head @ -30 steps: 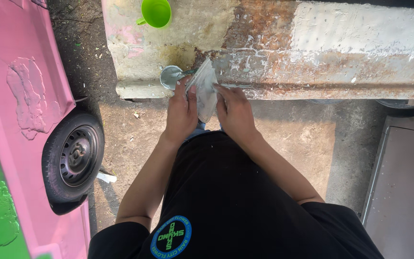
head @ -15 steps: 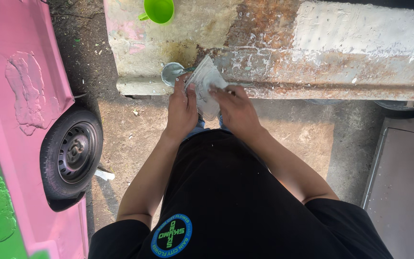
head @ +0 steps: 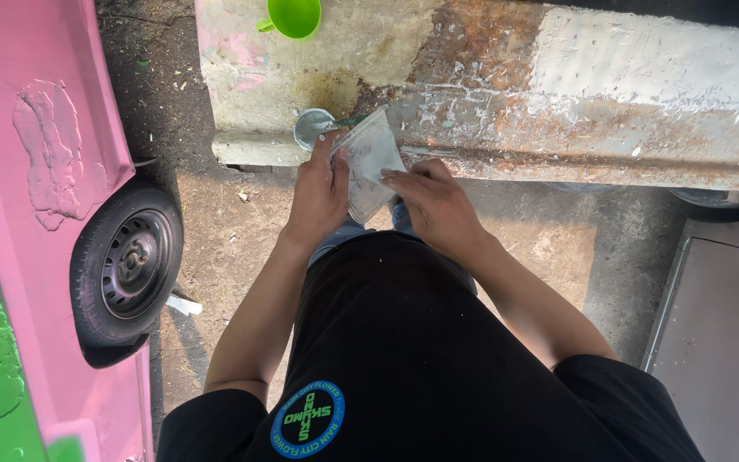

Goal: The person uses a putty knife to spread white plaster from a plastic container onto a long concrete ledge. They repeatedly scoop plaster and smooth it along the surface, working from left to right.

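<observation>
Landmark: we take the concrete ledge [head: 558,94] as our reference; it is long, stained and rust-streaked, and runs across the top of the view.

Left hand: our left hand [head: 320,192] sits just below the ledge's front edge, fingers curled around the left side of a pale grey sheet [head: 369,162], thumb laid on its face. The grip is closed on the sheet.

Right hand: our right hand [head: 434,205] is just below the ledge too, to the right of the left hand, with its fingertips [head: 391,177] pressed flat on the sheet's right part. It touches and steadies the sheet; we cannot tell whether it pinches it.

Sheet: it is held tilted between both hands, its upper corner overlapping the ledge's front edge, its lower end hanging in front of our black shirt [head: 412,359]. It looks worn and smeared with light dust.

Tin: a small round metal tin [head: 311,128] stands on the ledge at its front edge, just left of the sheet's upper corner and just above our left hand.

Cup: a bright green cup [head: 294,15] rests farther back on the ledge, well apart from the tin.

Car: a pink car body [head: 36,171] with grey filler patches lies left of the ledge, its black wheel [head: 126,265] below the ledge's left end.

Ground: bare concrete floor [head: 233,231] spreads beneath the ledge.
</observation>
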Demonstrator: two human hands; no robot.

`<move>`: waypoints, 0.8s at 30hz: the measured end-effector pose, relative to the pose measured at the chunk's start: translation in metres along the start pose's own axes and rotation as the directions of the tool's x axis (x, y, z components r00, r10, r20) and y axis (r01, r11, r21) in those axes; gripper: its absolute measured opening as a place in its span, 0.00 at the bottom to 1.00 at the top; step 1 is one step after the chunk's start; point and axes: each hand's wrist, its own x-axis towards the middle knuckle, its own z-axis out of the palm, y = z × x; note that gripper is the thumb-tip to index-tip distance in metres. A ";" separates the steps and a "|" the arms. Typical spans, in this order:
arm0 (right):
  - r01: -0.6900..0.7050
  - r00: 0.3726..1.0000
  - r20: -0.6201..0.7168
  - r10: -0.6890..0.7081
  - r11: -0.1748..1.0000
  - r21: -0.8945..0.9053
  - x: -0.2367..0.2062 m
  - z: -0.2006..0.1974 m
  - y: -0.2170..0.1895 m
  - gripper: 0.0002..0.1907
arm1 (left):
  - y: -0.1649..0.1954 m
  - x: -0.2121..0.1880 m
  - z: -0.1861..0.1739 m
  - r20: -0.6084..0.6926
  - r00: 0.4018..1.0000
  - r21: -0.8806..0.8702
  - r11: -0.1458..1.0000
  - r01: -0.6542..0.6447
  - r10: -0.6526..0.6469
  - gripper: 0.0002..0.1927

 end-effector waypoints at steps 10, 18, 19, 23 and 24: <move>0.156 0.986 0.080 -0.146 0.978 -0.136 -0.002 -0.013 -0.001 0.17 | -0.009 0.004 0.002 0.023 1.000 -0.010 1.000 -0.004 0.004 0.16; 0.237 0.971 0.073 -0.227 0.951 -0.199 0.004 -0.022 0.003 0.16 | -0.009 0.008 0.001 0.052 0.998 -0.032 0.999 0.042 -0.041 0.17; 0.263 0.963 0.100 -0.249 0.950 -0.170 0.005 -0.023 0.004 0.16 | -0.009 0.009 -0.003 0.060 0.993 -0.017 0.995 0.099 -0.097 0.17; 0.173 0.984 -0.004 -0.177 0.965 -0.199 0.008 -0.027 0.012 0.15 | -0.006 0.010 -0.007 0.041 0.998 -0.051 0.997 0.051 -0.049 0.16; 0.111 0.992 -0.034 -0.121 0.969 -0.220 0.008 -0.026 0.014 0.15 | -0.005 0.009 -0.006 0.032 0.999 -0.055 0.998 0.040 -0.038 0.15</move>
